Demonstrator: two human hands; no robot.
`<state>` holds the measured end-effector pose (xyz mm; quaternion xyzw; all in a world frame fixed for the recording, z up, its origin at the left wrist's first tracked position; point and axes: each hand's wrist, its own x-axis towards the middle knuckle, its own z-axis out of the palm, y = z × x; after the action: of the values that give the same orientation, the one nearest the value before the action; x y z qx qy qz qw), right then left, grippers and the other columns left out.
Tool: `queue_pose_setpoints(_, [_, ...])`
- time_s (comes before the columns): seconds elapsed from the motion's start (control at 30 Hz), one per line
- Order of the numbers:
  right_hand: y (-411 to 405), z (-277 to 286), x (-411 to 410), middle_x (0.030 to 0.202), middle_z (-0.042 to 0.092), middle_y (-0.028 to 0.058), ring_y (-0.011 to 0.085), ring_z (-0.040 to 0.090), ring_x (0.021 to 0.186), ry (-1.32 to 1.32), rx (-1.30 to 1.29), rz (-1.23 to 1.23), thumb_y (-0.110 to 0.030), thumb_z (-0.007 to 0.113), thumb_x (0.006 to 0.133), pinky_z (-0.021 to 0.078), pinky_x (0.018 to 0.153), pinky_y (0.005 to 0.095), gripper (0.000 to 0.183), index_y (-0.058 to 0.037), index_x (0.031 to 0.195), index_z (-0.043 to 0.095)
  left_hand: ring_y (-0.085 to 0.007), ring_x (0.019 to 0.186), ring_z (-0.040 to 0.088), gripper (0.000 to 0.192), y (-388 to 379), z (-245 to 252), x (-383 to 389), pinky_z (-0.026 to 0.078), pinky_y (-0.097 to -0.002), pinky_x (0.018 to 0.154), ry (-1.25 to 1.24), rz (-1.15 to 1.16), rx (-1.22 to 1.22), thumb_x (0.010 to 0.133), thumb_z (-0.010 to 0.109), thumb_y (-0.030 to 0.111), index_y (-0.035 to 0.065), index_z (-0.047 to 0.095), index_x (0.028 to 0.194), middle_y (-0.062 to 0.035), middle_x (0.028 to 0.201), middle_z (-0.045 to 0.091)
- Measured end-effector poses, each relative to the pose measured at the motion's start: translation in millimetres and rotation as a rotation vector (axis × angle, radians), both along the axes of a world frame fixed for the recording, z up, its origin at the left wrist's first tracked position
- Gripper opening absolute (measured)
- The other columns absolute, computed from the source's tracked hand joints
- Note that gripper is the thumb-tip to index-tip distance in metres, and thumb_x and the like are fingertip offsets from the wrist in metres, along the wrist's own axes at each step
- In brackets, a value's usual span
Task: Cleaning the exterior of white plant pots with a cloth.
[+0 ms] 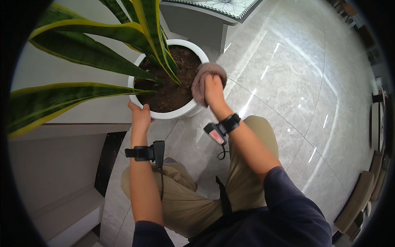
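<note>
A snake plant (92, 52) with yellow-edged green leaves grows from brown soil (172, 95) in a round white pot (166, 115). My left hand (140, 117) grips the near left part of the pot's rim, thumb on top and fingers partly hidden beneath. On the right side of the pot, my right hand (215, 92) holds a brownish-pink cloth (202, 81) against the rim and outer wall. The cloth is bunched around the fingers, and it covers part of the rim. Both wrists carry strapped black devices with cables.
A grey cabinet (64, 154) stands close on the left, under the long leaves. Behind the pot is a low grey unit (197, 27) with a floral-patterned mat (225, 7). Glossy grey floor tiles (296, 86) stretch right, towards brown seating (355, 200). My bent knees flank the space before the pot.
</note>
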<state>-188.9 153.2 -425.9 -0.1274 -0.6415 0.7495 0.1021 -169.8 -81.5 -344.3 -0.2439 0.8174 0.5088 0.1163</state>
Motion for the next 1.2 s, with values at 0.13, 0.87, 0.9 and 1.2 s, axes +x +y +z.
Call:
queue_pose_setpoints(0.13, [35,6,-68,0.079,0.063,0.0094,0.0173,0.058,0.074,-0.018,-0.090,0.257,-0.021,0.044,0.094,0.0484,0.066,0.0341,0.031,0.0061,0.091,0.061,-0.0310,0.092,0.064,0.076,-3,3,0,0.059,-0.0411,0.067,0.022,-0.035,0.037,0.092,0.046,0.011,0.0024,-0.006,0.146,-0.0285,0.122,0.047])
queue_pose_setpoints(0.87, [-20,-1,11,0.100,0.058,0.0075,0.0142,0.052,0.090,0.056,-0.356,-0.166,-0.022,0.039,0.099,0.0445,0.081,0.0294,0.031,0.0017,0.115,0.051,-0.0286,0.092,0.063,0.073,1,5,-2,0.055,-0.0397,0.071,0.019,-0.003,-0.003,0.099,0.047,0.032,0.0023,0.000,0.146,-0.0243,0.124,0.050])
queue_pose_setpoints(0.9, [-25,-2,17,0.101,0.057,0.0074,0.0142,0.052,0.091,0.045,-0.343,-0.184,-0.022,0.038,0.100,0.0444,0.082,0.0295,0.032,0.0016,0.116,0.051,-0.0285,0.092,0.063,0.074,-1,4,-3,0.054,-0.0396,0.071,0.015,-0.006,-0.010,0.099,0.047,0.033,0.0019,0.000,0.146,-0.0242,0.123,0.050])
queue_pose_setpoints(1.2, [10,3,41,0.122,0.057,0.0017,0.0138,0.053,0.111,-0.048,-0.620,-0.028,-0.042,0.042,0.103,0.0419,0.099,0.0309,0.045,-0.0062,0.129,0.052,-0.0272,0.091,0.062,0.080,-1,19,-3,0.052,-0.0371,0.066,-0.070,-0.085,-0.294,0.096,0.048,0.046,-0.0029,0.011,0.146,-0.0250,0.116,0.055])
